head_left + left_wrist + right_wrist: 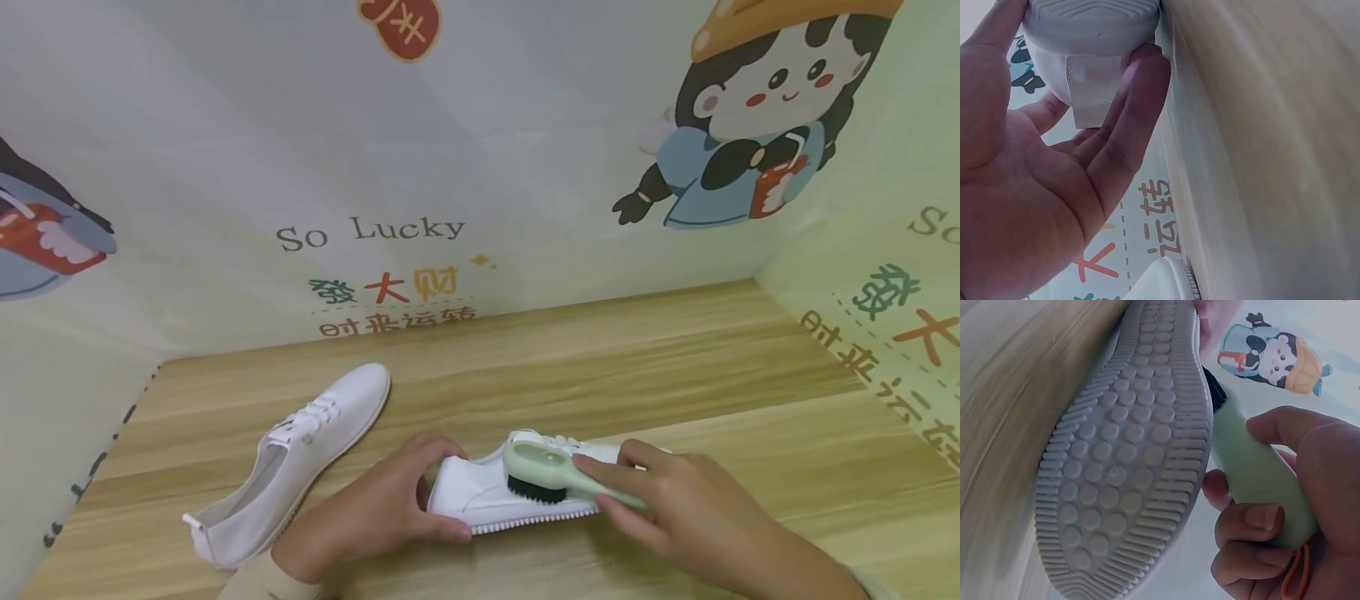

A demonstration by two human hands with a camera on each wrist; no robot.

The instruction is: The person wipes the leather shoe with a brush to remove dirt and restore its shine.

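A white lace-up shoe (pixel 476 492) lies tipped on its side in the head view, toe to the right. My left hand (pixel 382 500) grips its heel, thumb and fingers on either side; the left wrist view shows the fingers (pixel 1129 125) curled about the heel. In my right hand (pixel 675 508) is a pale green brush (pixel 547 467), held by its handle, its black bristles against the shoe's side. From the right wrist view, the studded sole (pixel 1122 444) faces the camera, and an orange loop (pixel 1296 575) hangs at the brush handle's end.
The matching white shoe (pixel 330 429) stands upright to the left, beside my left forearm. Wood-grain tabletop (pixel 600 358) lies underneath. A printed backdrop (pixel 525 150) with cartoon figures and lettering rises behind and along both sides.
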